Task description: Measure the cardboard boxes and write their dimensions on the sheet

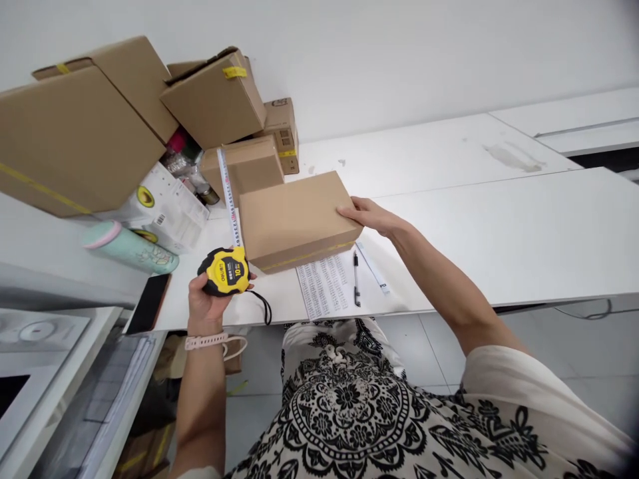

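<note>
Tape measure [227,271] sits gripped in left-hand fingers [198,283].

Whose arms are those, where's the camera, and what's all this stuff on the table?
There's no robot here! The camera sits on somebody's head, looking forward and down, so those bare arms are that person's own. Their left hand holds a yellow-and-black tape measure; its numbered blade sticks out beside a cardboard box. Their right hand touches that box. On the white table lie a printed sheet and a pen. A mint-green bottle and stacked boxes are over on the left.
</note>
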A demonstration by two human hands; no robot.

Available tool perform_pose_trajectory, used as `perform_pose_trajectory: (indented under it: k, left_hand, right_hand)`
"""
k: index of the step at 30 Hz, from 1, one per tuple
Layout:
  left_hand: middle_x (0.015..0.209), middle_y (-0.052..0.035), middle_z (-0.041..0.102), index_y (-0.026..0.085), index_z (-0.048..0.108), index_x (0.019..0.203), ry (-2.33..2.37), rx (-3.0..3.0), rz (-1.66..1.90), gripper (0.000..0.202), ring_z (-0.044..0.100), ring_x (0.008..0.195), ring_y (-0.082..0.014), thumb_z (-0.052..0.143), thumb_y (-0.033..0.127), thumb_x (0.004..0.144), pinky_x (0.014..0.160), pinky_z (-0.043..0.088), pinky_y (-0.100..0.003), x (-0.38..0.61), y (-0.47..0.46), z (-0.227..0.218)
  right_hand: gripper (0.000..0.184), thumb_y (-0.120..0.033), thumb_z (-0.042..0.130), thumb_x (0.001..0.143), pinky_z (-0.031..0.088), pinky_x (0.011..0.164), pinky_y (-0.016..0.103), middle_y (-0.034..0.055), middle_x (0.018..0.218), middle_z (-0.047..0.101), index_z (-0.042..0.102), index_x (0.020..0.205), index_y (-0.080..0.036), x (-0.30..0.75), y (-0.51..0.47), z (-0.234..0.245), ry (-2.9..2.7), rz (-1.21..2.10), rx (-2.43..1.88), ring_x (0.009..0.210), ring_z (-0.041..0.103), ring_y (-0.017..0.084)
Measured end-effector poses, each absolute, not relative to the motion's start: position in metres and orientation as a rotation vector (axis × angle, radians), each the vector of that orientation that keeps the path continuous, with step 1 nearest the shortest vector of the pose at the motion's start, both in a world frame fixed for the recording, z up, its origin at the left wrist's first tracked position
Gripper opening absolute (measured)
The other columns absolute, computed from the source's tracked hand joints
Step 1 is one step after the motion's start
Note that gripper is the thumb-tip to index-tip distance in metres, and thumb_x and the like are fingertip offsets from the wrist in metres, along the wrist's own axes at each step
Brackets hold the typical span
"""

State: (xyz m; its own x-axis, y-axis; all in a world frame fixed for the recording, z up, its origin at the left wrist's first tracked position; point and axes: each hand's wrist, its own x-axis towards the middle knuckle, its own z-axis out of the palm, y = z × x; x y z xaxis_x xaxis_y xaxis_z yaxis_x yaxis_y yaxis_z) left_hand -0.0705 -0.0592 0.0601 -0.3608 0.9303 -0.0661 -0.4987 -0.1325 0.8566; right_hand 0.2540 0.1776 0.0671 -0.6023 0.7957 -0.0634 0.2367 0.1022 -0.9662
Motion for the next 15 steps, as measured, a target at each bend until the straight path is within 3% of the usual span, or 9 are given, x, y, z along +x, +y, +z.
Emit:
perform_pose_trajectory:
  k: [4,8,13,15]
  left_hand:
    - [0.103,-0.0170,0.074,0.015,0.071,0.109,0.967,0.780,1.651,0.073,0.074,0.074,-0.0396,0.090,0.044,0.045,0.053,0.063,-0.052,-0.067,-0.064,0.074]
    - [0.111,-0.0131,0.073,0.020,0.071,0.112,0.909,0.894,1.696,0.074,0.073,0.079,-0.0368,0.087,0.054,0.048,0.051,0.063,-0.046,-0.072,-0.067,0.090]
    - [0.115,-0.0137,0.070,0.018,0.069,0.110,0.949,0.851,1.741,0.060,0.071,0.087,-0.0347,0.068,0.059,0.067,0.051,0.061,-0.036,-0.074,-0.070,0.114]
    - [0.114,-0.0153,0.070,0.017,0.069,0.108,0.959,0.817,1.761,0.061,0.071,0.088,-0.0358,0.072,0.057,0.062,0.051,0.061,-0.036,-0.072,-0.068,0.118]
  right_hand:
    - [0.072,-0.060,0.070,0.085,0.050,0.111,0.050,0.0100,0.146,0.060,0.054,0.146,-0.024,0.261,0.170,0.088,-1.908,1.353,-0.880,0.131,0.059,0.032]
    - [0.083,-0.057,0.074,0.083,0.049,0.111,0.055,0.0079,0.151,0.056,0.042,0.155,-0.030,0.278,0.172,0.117,-1.957,1.248,-0.904,0.137,0.052,0.037]
    - [0.070,-0.050,0.080,0.080,0.052,0.106,0.059,0.0075,0.146,0.059,0.057,0.143,-0.030,0.296,0.181,0.133,-1.922,1.296,-0.841,0.136,0.053,0.039]
    - [0.068,-0.045,0.086,0.075,0.054,0.106,0.058,0.0084,0.140,0.061,0.063,0.137,-0.027,0.293,0.184,0.131,-1.947,1.306,-0.839,0.133,0.055,0.039]
